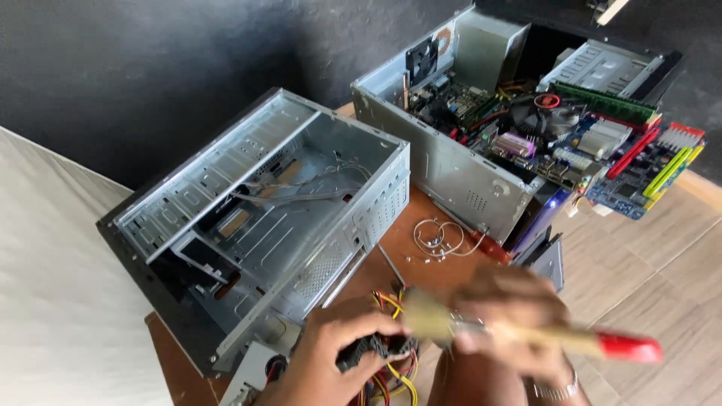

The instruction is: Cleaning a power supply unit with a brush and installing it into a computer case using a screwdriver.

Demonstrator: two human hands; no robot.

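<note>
A paintbrush (526,336) with pale bristles, a wooden handle and a red tip is clamped in the right hand (504,316), which is blurred so its fingers are hard to make out. A black connector (374,348) trailing red and yellow wires (395,376) is gripped by the left hand (331,353), just beside the bristles. Both are held low over a brown table (421,256). An empty case (263,218) of ribbed grey sheet metal lies open to the left. A second case (451,150), fitted with a board and a round fan (538,113), stands behind. A loose blue board (647,173) overhangs its right edge. Thin wire loops (440,237) and a red-handled tool (489,246) lie between the cases. The wrists are cut off by the lower edge.
</note>
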